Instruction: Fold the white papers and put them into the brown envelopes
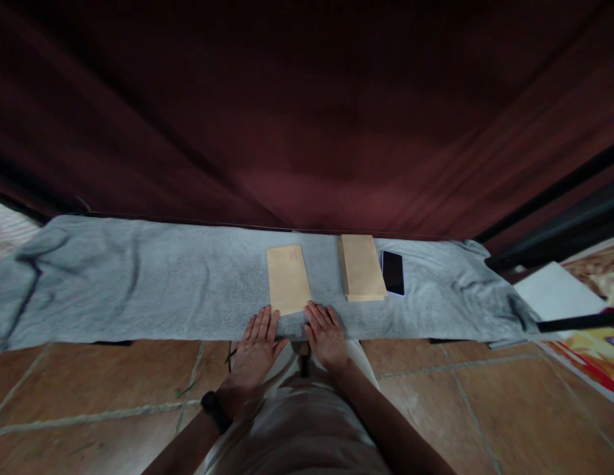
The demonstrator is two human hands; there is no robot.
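Observation:
A single tan paper envelope [288,278] lies flat, slightly tilted, on the grey cloth in front of me. My left hand [257,344] rests palm down at its lower left corner, fingers stretched out and nothing held. At the lower right corner lies my right hand [326,335], also flat with its fingers out, the fingertips at the envelope's edge. To the right is a stack of similar tan envelopes [363,267], apart from both hands. A dark-screened phone [393,273] lies close beside that stack.
The grey cloth [163,284] covers a long narrow surface with wrinkles at both ends. Behind it hangs a dark red curtain [307,145]. At the right are a white sheet [558,290] and a black bar [578,323]. Tiled floor [435,389] shows below.

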